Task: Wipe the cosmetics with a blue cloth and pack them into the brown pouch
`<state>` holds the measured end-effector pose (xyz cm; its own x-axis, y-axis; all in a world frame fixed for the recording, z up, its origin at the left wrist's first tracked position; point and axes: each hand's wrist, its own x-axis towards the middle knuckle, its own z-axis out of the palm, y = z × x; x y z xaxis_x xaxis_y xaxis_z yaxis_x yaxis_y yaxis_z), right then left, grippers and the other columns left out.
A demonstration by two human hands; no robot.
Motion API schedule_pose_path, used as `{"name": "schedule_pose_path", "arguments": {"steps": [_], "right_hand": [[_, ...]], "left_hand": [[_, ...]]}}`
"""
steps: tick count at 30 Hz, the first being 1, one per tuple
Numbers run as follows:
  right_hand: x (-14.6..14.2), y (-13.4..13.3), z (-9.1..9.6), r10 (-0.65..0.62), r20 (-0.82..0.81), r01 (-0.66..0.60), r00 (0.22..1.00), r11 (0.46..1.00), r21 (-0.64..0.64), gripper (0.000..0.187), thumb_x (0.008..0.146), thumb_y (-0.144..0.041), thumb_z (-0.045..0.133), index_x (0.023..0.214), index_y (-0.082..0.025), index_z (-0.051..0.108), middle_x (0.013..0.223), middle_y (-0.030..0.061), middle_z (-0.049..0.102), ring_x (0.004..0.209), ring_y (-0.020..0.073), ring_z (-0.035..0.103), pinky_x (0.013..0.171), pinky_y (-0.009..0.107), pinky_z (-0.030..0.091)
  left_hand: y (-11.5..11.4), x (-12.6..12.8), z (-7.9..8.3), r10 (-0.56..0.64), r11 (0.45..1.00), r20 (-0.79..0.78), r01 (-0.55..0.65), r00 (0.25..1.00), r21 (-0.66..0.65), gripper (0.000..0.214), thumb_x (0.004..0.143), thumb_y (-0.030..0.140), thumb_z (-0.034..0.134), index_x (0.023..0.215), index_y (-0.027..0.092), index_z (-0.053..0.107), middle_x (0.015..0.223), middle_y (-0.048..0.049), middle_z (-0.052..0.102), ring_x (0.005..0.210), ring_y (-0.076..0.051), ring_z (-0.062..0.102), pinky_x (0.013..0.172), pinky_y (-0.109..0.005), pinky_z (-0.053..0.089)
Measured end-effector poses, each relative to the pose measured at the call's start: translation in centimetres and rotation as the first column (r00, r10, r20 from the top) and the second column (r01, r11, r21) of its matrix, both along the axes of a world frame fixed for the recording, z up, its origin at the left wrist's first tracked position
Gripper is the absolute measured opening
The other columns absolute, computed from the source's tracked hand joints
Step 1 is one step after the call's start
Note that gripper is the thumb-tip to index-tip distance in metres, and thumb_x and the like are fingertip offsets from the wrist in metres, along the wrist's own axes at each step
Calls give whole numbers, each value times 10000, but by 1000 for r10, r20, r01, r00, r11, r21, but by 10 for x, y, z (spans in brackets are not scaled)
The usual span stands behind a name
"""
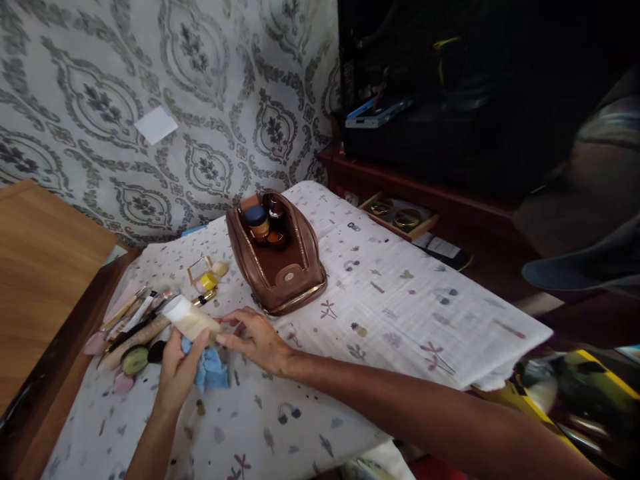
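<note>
My left hand is wrapped around a cream-coloured cosmetic tube with a white cap, tilted up to the left. A crumpled light-blue cloth hangs beneath that hand, by its fingers. From the other side, my right hand grips the tube's lower end between thumb and fingers. Behind my hands a brown toiletry bag stands unzipped. Inside it are a jar with a dark blue lid and a dark bottle.
Makeup brushes, a green round compact and pink sponges lie left of my hands. Near the bag are a yellow item and a small clear case. A patterned white cloth covers the table.
</note>
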<state>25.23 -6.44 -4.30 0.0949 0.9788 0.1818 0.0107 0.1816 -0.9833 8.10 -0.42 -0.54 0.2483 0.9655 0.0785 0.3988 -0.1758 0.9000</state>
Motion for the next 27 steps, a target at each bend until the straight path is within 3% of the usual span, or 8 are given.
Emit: {"name": "schedule_pose_path", "arguments": {"steps": [2,5,8,11,15,20,22,27], "right_hand": [[-1,0,1,11,-9,-11,1000,1000,-11,428,825,-396,754,1191,-192,666,1051,42,630,798,129,610,754,266,498],[-2,1,1,23,-72,-21,997,1000,19,418,797,-407,773,1134,-192,651,956,8,627,758,120,581,702,249,484],[-4,3,-1,48,-187,-45,981,999,20,404,789,-486,759,1029,-184,637,817,-23,587,686,110,555,582,219,451],[-6,6,-4,97,-307,-107,947,994,-17,502,754,-584,753,1034,-191,613,783,-35,562,581,94,536,458,205,408],[-10,8,-6,155,-414,-196,897,979,-59,588,666,-641,796,987,-192,595,777,-33,577,549,93,555,414,198,412],[-15,5,-10,267,-408,-315,873,948,-53,633,661,-596,823,1088,-185,601,807,-28,588,620,114,589,475,210,454],[-16,5,-13,245,-311,-272,918,961,-48,557,713,-542,806,1094,-182,618,776,-37,571,622,110,561,515,218,456],[-14,8,-21,113,-92,-113,989,994,4,391,754,-469,797,979,-183,655,803,-23,633,745,138,589,667,243,486]], "left_hand": [[2,-10,1,-74,988,-224,102,972,116,478,720,546,746,989,165,641,751,-18,711,647,-188,657,599,-259,534],[-2,-14,2,-191,936,-461,301,867,180,382,813,518,635,1000,185,635,699,11,692,577,-170,613,560,-250,497],[-8,-14,4,-246,892,-573,414,781,182,348,872,491,555,1054,204,630,715,21,703,558,-160,606,576,-245,492],[-7,-18,6,-236,877,-630,442,739,190,331,886,503,521,981,209,637,614,40,660,498,-154,578,536,-236,462],[-3,-28,6,-213,877,-628,430,748,215,328,865,515,522,828,205,624,539,49,594,467,-144,544,491,-225,421],[-4,-28,-1,-170,947,-478,277,862,163,385,870,547,499,736,195,577,505,48,521,461,-136,489,463,-224,398],[-6,-21,-5,-147,966,-416,220,897,133,407,892,556,460,764,190,586,516,39,536,478,-145,493,471,-232,404],[-10,-4,-11,-116,962,-347,193,931,195,473,922,533,406,594,203,493,534,-1,537,527,-154,494,497,-250,405]]}}
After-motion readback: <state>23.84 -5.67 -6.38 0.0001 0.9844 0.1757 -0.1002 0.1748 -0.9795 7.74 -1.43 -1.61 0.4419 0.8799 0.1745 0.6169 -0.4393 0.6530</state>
